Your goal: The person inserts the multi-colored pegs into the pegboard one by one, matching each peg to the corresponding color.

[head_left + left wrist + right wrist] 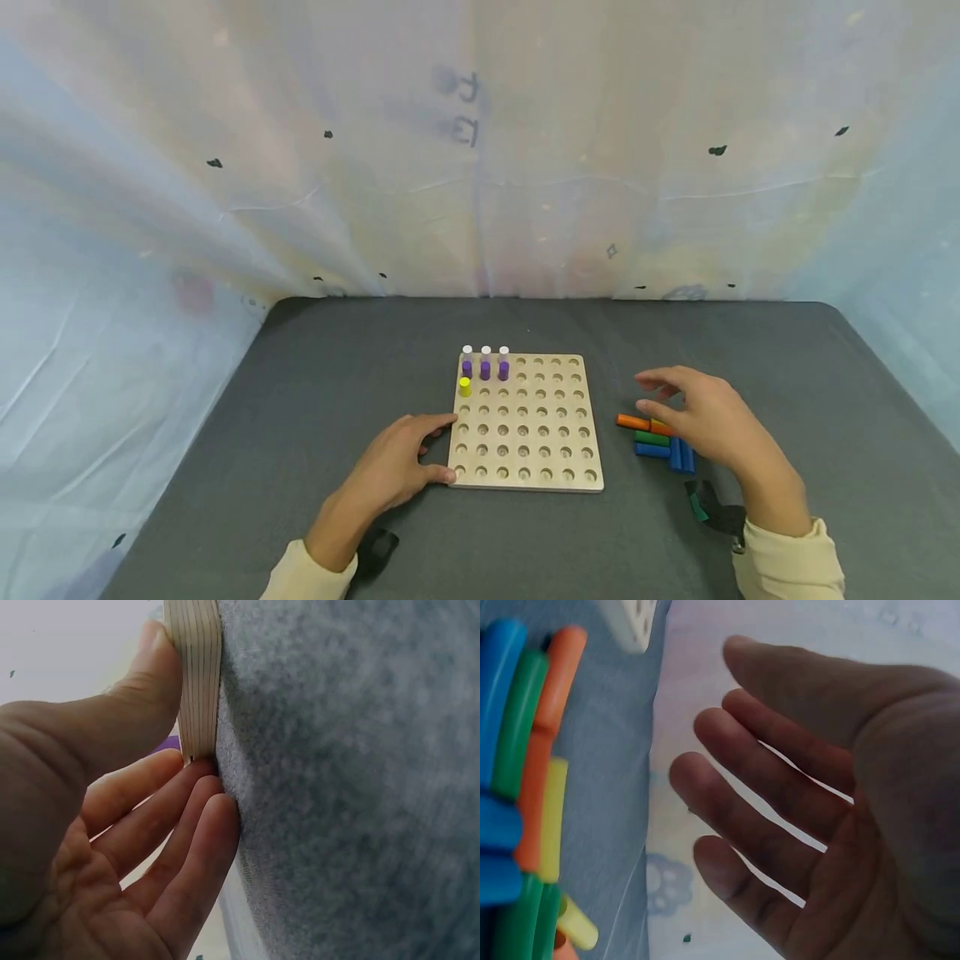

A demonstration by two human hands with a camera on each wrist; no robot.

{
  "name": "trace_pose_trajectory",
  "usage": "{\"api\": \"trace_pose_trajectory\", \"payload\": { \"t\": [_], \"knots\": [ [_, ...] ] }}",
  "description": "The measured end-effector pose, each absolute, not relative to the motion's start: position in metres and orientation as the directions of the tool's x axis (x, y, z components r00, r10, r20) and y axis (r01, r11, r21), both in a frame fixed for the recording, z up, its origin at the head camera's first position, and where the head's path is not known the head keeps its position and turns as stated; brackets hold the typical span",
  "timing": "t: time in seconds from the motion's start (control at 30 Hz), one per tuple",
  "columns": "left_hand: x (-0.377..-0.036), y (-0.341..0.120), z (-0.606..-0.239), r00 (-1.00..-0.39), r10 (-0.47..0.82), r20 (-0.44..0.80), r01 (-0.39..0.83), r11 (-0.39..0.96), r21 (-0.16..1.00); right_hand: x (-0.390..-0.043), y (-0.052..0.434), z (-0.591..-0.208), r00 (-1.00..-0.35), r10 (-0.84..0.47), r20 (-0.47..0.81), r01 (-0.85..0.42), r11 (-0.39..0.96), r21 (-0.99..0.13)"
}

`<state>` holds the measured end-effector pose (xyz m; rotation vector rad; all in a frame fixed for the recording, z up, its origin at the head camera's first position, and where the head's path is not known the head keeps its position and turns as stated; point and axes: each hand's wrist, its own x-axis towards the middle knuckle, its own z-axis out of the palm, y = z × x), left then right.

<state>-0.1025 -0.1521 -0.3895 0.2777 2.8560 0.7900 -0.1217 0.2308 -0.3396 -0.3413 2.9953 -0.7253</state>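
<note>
The pegboard [540, 433] is pale natural wood, dotted with an even grid of round holes; its edge by the left hand's fingers [142, 795] shows thin plywood stripes. Beyond those fingers stand three purple pegs [485, 364] with white tops and one yellow peg [465, 387]. Under the right hand's fingers [660, 387] lies a heap of loose pegs [656, 437]: orange, green, blue, and yellow in the right wrist view. The table [300, 417] is dark grey felt. Both sleeves [787, 562] are cream. The backdrop sheet [480, 150] is whitish with faint pastel tints and small dark marks.
</note>
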Motion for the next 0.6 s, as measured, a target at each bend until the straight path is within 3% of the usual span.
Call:
{"api": "trace_pose_trajectory", "payload": {
  "t": [0.6],
  "knots": [
    [-0.1,-0.151,-0.388,-0.967,0.233,-0.101,0.147,0.837,0.527,-0.137,0.257,-0.357,-0.956,-0.254,-0.147,-0.187,0.912,-0.366]
  ]
}}
